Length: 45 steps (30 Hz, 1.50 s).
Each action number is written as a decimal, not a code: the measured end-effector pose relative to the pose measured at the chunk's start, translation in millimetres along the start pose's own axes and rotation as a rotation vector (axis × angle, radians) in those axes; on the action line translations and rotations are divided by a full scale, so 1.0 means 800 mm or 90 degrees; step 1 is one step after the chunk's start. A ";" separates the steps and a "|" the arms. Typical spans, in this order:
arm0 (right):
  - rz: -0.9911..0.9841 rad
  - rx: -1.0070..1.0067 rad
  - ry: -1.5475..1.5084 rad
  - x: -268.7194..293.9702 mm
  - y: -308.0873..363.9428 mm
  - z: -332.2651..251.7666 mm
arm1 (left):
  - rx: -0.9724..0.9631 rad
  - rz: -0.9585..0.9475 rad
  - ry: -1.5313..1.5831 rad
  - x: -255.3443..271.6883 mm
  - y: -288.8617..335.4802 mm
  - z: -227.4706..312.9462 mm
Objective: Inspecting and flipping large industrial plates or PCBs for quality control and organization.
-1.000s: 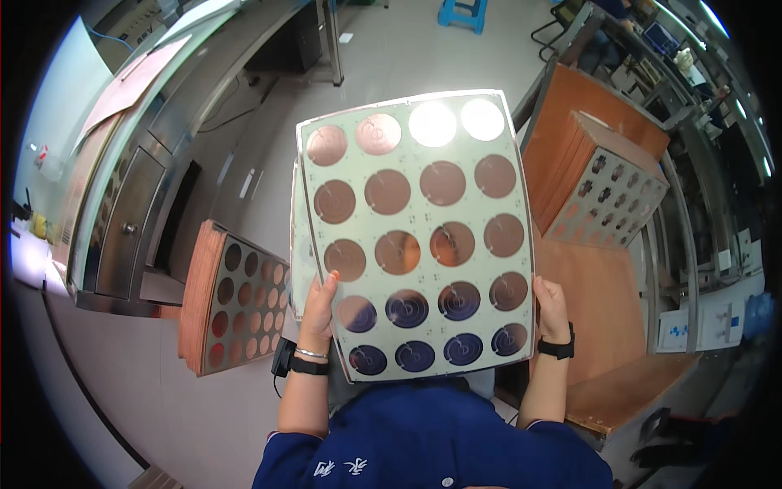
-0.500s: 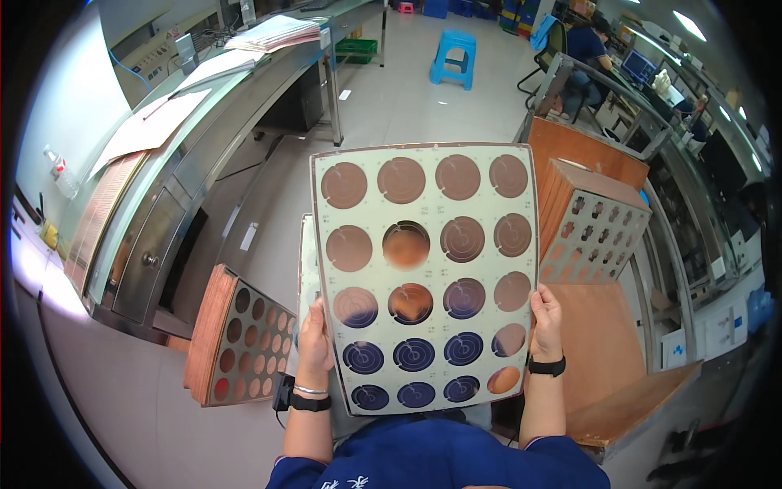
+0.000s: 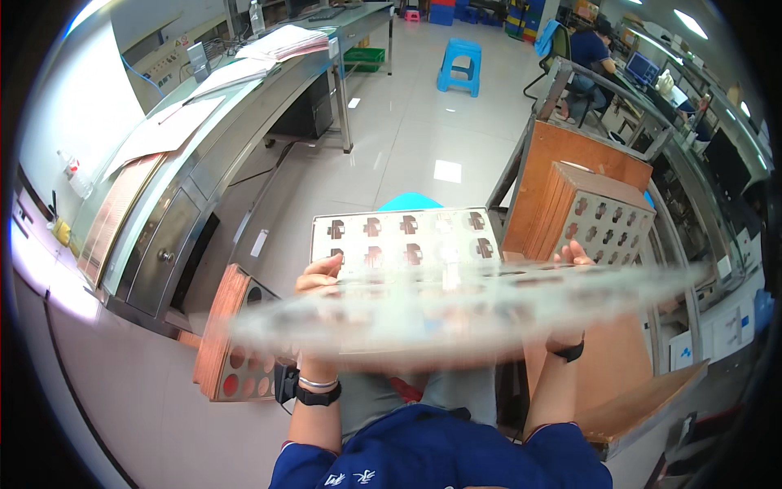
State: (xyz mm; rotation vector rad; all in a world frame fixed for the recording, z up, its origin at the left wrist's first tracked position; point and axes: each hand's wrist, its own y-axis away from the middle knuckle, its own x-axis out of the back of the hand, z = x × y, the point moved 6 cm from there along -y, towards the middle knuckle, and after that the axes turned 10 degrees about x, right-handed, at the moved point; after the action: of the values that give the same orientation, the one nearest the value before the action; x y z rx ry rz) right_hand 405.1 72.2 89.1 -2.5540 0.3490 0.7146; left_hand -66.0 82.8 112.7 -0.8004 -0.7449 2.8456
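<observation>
A pale panel (image 3: 464, 318) is caught as a broad blur, held out nearly edge-on in front of the body and stretched across both forearms! Behind its left part, the left hand (image 3: 319, 277) is seen with fingers showing above the smear; on the other side, the fingers of the right hand (image 3: 576, 254) are raised above it too. Whether either grip is wide or closed on the panel cannot be told, as the contact is hidden by the blur. Just beyond, a second panel (image 3: 391, 238) is shown, patterned with rows of dark, notched shapes, and a curved blue surface (image 3: 410, 200) is glimpsed past its far edge. To the left, a stack of panels (image 3: 217, 338) with round discs is propped; to the right, another stack (image 3: 599, 200) is leaned near a wooden board (image 3: 546, 151). Papers (image 3: 285, 42) are spread on the tabletop (image 3: 354, 16), upper left.
</observation>
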 end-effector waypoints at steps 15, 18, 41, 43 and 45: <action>-0.012 -0.275 -0.291 -0.108 0.057 0.034 | 0.260 0.184 0.240 -0.014 0.031 -0.033; 0.010 -0.289 -0.196 -0.084 0.061 0.055 | 0.352 0.200 0.304 -0.021 0.030 -0.041; 0.212 -0.005 -0.103 -0.006 0.070 -0.009 | 0.396 0.161 0.244 0.008 0.084 -0.054; 0.204 0.035 -0.068 0.012 0.071 -0.031 | 0.401 0.190 0.236 0.026 0.087 -0.057; 0.127 -0.035 0.065 0.018 0.077 -0.036 | 0.410 0.256 0.144 0.052 0.093 -0.060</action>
State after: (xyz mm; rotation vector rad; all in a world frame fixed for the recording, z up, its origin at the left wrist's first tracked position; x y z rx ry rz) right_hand 407.0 3.2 80.9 -2.6388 0.6329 0.6724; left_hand -73.7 47.5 22.1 -1.2118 0.3962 2.9381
